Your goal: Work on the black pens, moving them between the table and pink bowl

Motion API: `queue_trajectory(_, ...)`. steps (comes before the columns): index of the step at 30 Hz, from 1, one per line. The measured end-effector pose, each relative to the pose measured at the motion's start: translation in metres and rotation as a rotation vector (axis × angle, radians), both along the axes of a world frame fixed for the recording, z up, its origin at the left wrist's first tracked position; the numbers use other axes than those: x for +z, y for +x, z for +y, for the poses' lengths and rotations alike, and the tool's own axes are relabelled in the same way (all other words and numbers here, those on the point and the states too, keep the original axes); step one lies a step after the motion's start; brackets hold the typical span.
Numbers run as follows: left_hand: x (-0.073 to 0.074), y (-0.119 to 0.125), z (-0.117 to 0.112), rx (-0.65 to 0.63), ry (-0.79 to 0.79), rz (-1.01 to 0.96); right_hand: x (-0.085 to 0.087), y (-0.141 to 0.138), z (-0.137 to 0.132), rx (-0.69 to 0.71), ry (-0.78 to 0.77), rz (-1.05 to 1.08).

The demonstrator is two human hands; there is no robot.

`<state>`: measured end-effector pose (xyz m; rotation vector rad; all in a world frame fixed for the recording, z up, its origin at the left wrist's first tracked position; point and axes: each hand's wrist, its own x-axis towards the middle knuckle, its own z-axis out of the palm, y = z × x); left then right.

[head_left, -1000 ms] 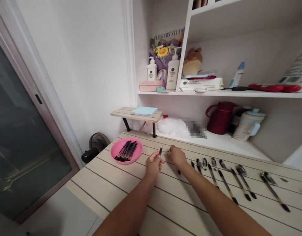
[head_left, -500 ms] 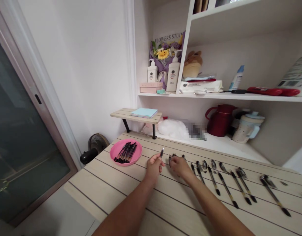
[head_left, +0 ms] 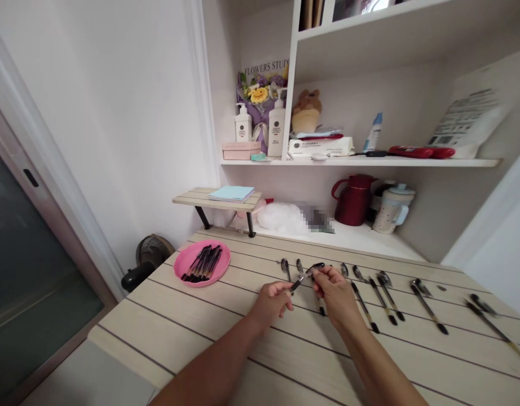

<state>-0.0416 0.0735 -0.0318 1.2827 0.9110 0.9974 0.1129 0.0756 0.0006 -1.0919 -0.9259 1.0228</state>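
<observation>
My left hand (head_left: 272, 304) is closed around a black pen (head_left: 297, 283), its silvery tip pointing up and right. Most of the barrel is hidden in my fingers. My right hand (head_left: 334, 290) pinches a dark, shiny pen cap (head_left: 316, 268) right by that tip; whether the two touch I cannot tell. Around my hands, loose pens (head_left: 365, 307) with black ends and amber barrels lie in a spread row to the right. Short dark caps (head_left: 360, 274) rest near their far ends. A pink tray (head_left: 179, 275) at the left holds several pens (head_left: 204, 264).
A small raised stand (head_left: 188, 197) with light-blue paper (head_left: 232, 193) stands at the table's back left. Behind the table are a white fluffy bundle (head_left: 281, 217), a red jug (head_left: 355, 200) and a pale cup (head_left: 393, 210). The wooden table's (head_left: 192, 338) left edge is near.
My right hand has lifted a cap off the table and brought it to the pen tip. The pen in my left hand now tilts rightward. The whole view has shifted right.
</observation>
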Motion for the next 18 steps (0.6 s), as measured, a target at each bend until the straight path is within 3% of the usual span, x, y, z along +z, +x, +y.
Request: queue_trajectory(18, 0.004, -0.001, -0.002, -0.011, 0.040, 0.029, -0.011, -0.017, -0.005, 0.162, -0.043, -0.039)
